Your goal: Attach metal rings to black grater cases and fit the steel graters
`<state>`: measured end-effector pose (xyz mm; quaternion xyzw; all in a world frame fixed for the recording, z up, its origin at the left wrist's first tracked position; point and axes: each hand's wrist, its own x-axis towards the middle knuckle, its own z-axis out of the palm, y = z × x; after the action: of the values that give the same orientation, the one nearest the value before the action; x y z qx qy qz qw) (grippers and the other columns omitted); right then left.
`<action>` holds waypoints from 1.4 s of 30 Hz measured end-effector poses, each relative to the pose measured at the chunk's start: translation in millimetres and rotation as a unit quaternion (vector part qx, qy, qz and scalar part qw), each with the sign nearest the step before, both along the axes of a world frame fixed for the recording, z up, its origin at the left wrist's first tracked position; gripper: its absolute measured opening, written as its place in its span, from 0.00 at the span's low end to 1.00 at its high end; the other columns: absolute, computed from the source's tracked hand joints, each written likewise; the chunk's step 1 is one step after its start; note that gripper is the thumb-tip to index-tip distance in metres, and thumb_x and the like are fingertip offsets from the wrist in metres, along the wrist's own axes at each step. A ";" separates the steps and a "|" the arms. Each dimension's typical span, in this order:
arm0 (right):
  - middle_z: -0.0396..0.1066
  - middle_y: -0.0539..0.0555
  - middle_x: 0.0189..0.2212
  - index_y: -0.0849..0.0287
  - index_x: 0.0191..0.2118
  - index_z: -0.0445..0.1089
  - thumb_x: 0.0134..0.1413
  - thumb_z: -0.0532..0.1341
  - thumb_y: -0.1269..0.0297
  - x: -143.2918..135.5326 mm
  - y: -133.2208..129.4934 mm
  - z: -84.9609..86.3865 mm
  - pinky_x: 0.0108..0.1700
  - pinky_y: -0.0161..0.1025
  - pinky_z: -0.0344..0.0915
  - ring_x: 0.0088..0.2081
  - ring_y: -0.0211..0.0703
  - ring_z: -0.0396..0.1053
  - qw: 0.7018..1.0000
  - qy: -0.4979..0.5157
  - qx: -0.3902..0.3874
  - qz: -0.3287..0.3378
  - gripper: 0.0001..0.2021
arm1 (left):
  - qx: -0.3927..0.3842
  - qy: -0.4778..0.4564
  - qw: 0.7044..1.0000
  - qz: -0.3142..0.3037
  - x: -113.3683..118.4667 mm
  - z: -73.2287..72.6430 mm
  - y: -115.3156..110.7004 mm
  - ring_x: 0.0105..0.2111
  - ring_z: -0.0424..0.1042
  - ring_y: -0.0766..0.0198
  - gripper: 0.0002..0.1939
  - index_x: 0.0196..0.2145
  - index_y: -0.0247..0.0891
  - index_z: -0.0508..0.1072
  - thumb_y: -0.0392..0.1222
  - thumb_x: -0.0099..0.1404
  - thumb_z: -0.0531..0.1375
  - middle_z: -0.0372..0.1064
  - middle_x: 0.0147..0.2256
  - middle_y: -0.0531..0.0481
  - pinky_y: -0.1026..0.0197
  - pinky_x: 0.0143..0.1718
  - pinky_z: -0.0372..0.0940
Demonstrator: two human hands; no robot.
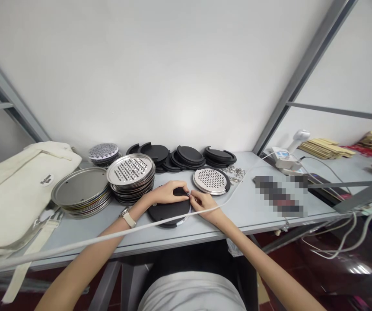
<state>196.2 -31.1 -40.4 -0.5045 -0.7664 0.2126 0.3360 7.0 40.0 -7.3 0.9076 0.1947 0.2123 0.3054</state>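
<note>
On the bench (242,211), near its front edge, the black disc (164,214) lay beneath the fingers. Main risk, my read: a push toward the body could skid it off; the white cable (101,238) crossing the view could snag a wrist. Left hand (172,193) and right hand (204,202) met at the disc's far-right rim, fingertips nearly together; couldn't make out whether either pinched anything.

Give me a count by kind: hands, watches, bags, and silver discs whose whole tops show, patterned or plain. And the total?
Hands: 2
Watch: 1
Bag: 1
Patterned discs: 3
Plain disc: 1
Total: 8
</note>
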 end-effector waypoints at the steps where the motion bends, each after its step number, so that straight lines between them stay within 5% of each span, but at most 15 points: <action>1: 0.54 0.45 0.17 0.57 0.25 0.59 0.58 0.51 0.63 0.0 -0.1 0.5 0.24 0.32 0.47 0.20 0.34 0.53 1.000 0.001 -0.001 0.001 0.11 | 0.000 0.002 1.000 0.002 -0.1 -0.2 0.1 0.41 0.70 0.62 0.07 0.37 0.37 0.70 0.42 0.63 0.60 0.71 0.38 0.50 0.60 0.46 0.63; 27: 0.59 0.47 0.18 0.58 0.27 0.63 0.59 0.51 0.64 -0.9 0.4 -0.4 0.24 0.32 0.50 0.20 0.35 0.55 1.000 0.001 0.011 0.002 0.11 | 0.021 0.015 1.000 -0.004 0.7 4.2 -1.9 0.44 0.69 0.60 0.09 0.42 0.38 0.70 0.42 0.64 0.59 0.71 0.42 0.48 0.58 0.49 0.61; 42: 0.56 0.46 0.18 0.57 0.27 0.59 0.60 0.50 0.63 -0.9 -0.5 0.8 0.25 0.33 0.49 0.20 0.36 0.55 1.000 -0.004 0.007 0.004 0.11 | -0.006 0.001 1.000 0.011 -1.2 -4.9 4.6 0.42 0.70 0.60 0.10 0.40 0.37 0.72 0.44 0.62 0.61 0.72 0.40 0.48 0.59 0.47 0.63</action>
<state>195.3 -31.6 -39.7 -0.4998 -0.7713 0.2069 0.3354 5.8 44.7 -12.2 0.9040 0.2058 0.2137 0.3079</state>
